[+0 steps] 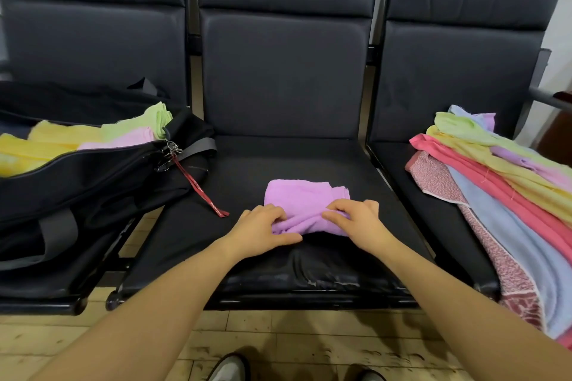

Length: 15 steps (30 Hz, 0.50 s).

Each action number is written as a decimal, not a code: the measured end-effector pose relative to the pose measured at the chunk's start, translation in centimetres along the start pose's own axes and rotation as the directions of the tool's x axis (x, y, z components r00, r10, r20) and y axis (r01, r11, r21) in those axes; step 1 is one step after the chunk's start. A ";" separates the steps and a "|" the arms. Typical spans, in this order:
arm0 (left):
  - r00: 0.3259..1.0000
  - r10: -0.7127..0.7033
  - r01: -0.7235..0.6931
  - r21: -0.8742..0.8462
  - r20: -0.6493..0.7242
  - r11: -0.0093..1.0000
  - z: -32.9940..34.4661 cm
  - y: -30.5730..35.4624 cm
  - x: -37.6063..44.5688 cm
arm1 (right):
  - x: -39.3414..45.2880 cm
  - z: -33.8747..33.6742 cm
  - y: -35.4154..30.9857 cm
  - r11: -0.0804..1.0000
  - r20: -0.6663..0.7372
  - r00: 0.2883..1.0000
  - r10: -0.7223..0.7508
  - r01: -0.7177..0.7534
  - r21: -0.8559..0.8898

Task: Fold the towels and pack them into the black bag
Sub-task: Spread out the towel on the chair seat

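Am gripping purple towel near edge with left hand and right hand, fingers curled into cloth. Towel lying on middle seat, black bag left.

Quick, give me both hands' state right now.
Left hand: grip closed on the purple towel.
Right hand: grip closed on the same towel.

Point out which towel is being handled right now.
The purple towel on the middle seat: the left hand and right hand both grip its near edge. The others lie in the black bag or the right-seat pile.
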<state>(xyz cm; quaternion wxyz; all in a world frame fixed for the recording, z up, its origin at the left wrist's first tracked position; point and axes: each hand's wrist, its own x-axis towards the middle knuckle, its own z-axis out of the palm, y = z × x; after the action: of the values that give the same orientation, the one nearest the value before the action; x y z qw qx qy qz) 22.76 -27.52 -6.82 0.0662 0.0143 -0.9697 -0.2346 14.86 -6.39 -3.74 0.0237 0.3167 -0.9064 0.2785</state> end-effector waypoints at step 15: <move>0.982 -0.159 0.119 -0.326 -0.099 0.938 -0.5 -0.1 1.3 | -0.4 -1.5 1.8 0.956 0.107 0.987 0.119 -0.143 0.256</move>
<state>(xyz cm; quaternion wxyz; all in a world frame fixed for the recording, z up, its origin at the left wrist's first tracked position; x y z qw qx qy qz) 21.55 -27.89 -6.25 0.1111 0.0864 -0.9097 -0.3907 13.97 -4.23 -3.48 -0.0781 0.2683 -0.8806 0.3828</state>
